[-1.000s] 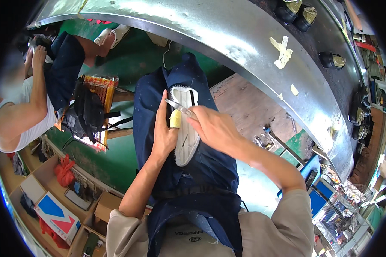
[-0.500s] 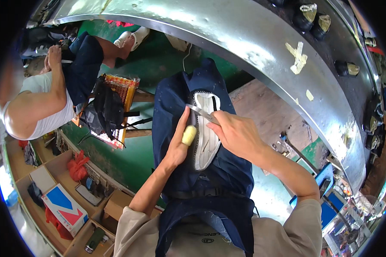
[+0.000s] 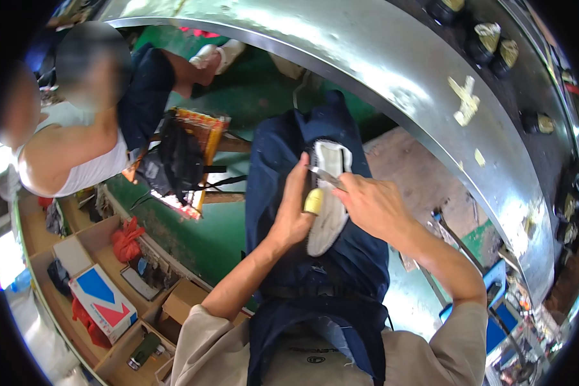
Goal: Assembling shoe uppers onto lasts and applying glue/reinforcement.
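A dark shoe lies sole side up across my lap, its long whitish underside [image 3: 331, 225] edged with stitching. My left hand [image 3: 291, 215] grips it along the left side, with a yellow cover [image 3: 313, 201] on the thumb and the index finger stretched along the edge. From the right, my right hand [image 3: 376, 202] is closed round a flat silver metal blade-like tool [image 3: 326, 175]. The tool lies slantwise over the upper part of the underside, its far end close to my left index fingertip. Whether it touches the shoe I cannot tell.
A curved metal bench [image 3: 392, 83] runs ahead and right, carrying several dark shoes [image 3: 486, 42]. To the left, a seated person [image 3: 77, 148] is near a stool with a black bag [image 3: 174, 154]. Wooden compartments [image 3: 109, 235] hold a carton and red bags. A blue-framed stand [image 3: 495, 289] is at right.
The whole scene has shifted right in the picture. My hands stay on the shoe and the tool, and the tool now sits closer in over the underside. The seated person's arms have moved upward.
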A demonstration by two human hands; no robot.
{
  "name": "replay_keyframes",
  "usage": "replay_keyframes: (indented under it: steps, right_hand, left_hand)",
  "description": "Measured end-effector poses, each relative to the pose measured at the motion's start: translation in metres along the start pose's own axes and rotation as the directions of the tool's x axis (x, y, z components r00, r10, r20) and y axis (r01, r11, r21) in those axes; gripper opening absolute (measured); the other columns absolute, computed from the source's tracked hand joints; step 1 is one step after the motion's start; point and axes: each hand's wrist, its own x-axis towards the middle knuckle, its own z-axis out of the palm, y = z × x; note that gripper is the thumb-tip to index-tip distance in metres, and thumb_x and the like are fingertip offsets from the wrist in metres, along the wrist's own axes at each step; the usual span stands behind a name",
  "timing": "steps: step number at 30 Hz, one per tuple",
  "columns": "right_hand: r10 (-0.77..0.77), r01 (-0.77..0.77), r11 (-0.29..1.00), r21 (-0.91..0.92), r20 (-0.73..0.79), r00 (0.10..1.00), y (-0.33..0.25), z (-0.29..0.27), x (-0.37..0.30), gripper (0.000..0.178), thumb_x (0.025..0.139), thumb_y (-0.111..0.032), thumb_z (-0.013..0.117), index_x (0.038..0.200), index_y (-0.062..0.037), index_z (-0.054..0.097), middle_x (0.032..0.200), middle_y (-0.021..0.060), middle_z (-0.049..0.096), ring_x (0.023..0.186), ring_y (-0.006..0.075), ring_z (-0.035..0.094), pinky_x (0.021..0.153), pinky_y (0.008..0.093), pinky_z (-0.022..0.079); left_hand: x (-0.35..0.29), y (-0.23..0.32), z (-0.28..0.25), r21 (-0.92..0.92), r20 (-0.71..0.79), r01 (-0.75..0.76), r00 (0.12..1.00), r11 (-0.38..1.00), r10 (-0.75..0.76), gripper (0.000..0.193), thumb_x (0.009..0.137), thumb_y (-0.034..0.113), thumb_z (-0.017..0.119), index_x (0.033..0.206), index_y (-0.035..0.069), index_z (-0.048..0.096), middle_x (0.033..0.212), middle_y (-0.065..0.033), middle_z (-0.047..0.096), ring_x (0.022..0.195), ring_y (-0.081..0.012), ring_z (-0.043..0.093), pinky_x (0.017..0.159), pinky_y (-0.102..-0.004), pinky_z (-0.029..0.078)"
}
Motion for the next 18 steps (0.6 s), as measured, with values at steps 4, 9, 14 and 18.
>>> replay_keyframes:
  steps: [4,9,14,18]
  right_hand:
    - [0.054,-0.054,0.999,0.003,-0.142,0.988,-0.018,0.012,-0.011,0.024,0.103,-0.029,0.058,0.101,-0.0051,0.054,0.081,0.0191,0.068,0.073,0.0422,0.068,0.061,0.0508,0.052]
    - [0.283,-0.27,0.909,0.318,0.004,0.959,-0.049,-0.014,-0.05,0.029,0.105,-0.033,0.055,0.102,-0.0043,0.057,0.077,0.0152,0.07,0.067,0.034,0.069,0.059,0.0452,0.052]
    - [0.457,-0.623,0.441,0.646,0.435,0.776,-0.035,-0.013,-0.099,0.036,0.107,-0.038,0.054,0.115,-0.0033,0.061,0.078,0.0063,0.071,0.066,0.0179,0.069,0.057,0.0335,0.052]
    - [0.392,-0.678,-0.152,0.719,0.674,0.626,-0.035,-0.015,-0.112,0.041,0.106,-0.038,0.055,0.124,-0.0016,0.061,0.093,0.0039,0.071,0.075,0.0136,0.069,0.063,0.0287,0.053]
  left_hand:
    - [-0.006,0.012,-0.011,0.035,-0.041,-0.095,0.995,0.995,0.096,0.083,0.095,0.008,0.069,0.162,-0.001,0.02,0.168,-0.0212,0.023,0.156,-0.0311,0.022,0.127,-0.0391,0.02]
    - [-0.035,0.042,-0.01,-0.321,-0.004,0.203,0.976,0.925,-0.216,0.098,0.089,0.008,0.076,0.165,0.007,0.015,0.159,-0.023,0.039,0.149,-0.0315,0.036,0.122,-0.039,0.028]
    - [-0.063,0.043,-0.023,-0.426,-0.07,0.111,0.985,0.898,-0.155,0.102,0.087,0.009,0.08,0.166,0.011,0.016,0.16,-0.0147,0.04,0.149,-0.0287,0.035,0.123,-0.0381,0.026]
    - [-0.052,0.111,-0.043,-0.191,0.063,-0.324,0.938,0.927,0.341,0.092,0.089,0.025,0.08,0.163,0.008,0.028,0.159,-0.0149,0.041,0.149,-0.0322,0.036,0.122,-0.0468,0.027]
